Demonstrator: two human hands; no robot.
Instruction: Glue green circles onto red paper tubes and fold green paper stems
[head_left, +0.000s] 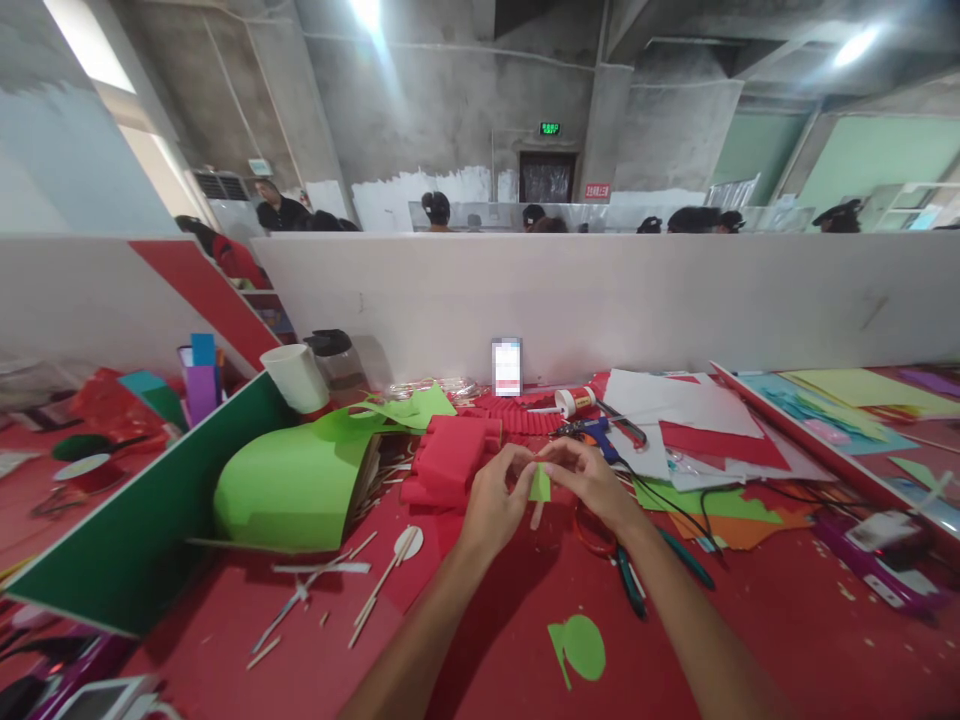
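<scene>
A small light-green paper piece (540,486) is pinched between the fingertips of my left hand (498,498) and my right hand (592,482). Both hands are closed, thumbs together over the table. A thin pale stick (537,516) shows just below the paper; whether it is attached I cannot tell. Left of my hands lies a bundle of red paper rolls (448,458). Closer to me on the red tabletop rests a cut green paper oval (584,647) with a narrow strip beside it. Dark-green handled pliers (630,582) lie under my right forearm.
A lit phone (507,367) leans against the white partition (600,300). Behind my right hand are a blue glue gun (598,433) and a white roll (576,402). Green sheet (289,490), wooden sticks (382,590) and a white cup (294,376) are left; paper sheets (679,405) lie right.
</scene>
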